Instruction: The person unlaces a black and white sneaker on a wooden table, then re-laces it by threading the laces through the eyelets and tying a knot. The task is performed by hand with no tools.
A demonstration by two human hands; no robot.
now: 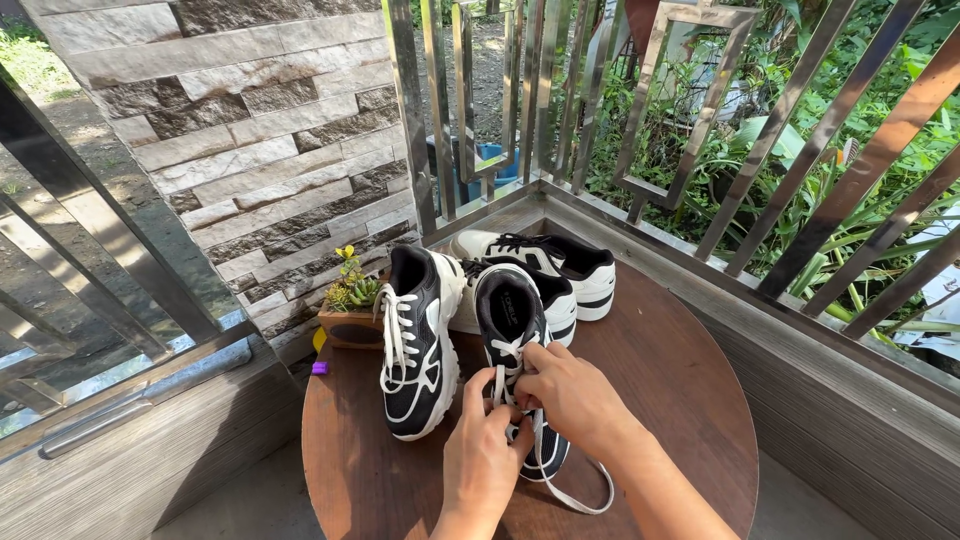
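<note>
On a round brown wooden table stand two black-and-white sneakers side by side. My left hand and my right hand both pinch the white laces of the right-hand sneaker, over its front half. A loose lace end loops onto the table near my right wrist. The left-hand sneaker stands untouched with its laces threaded.
Two white-and-black sneakers sit behind, at the table's far edge. A small potted succulent and a tiny purple object are at the left edge. A stone pillar and metal railings enclose the corner.
</note>
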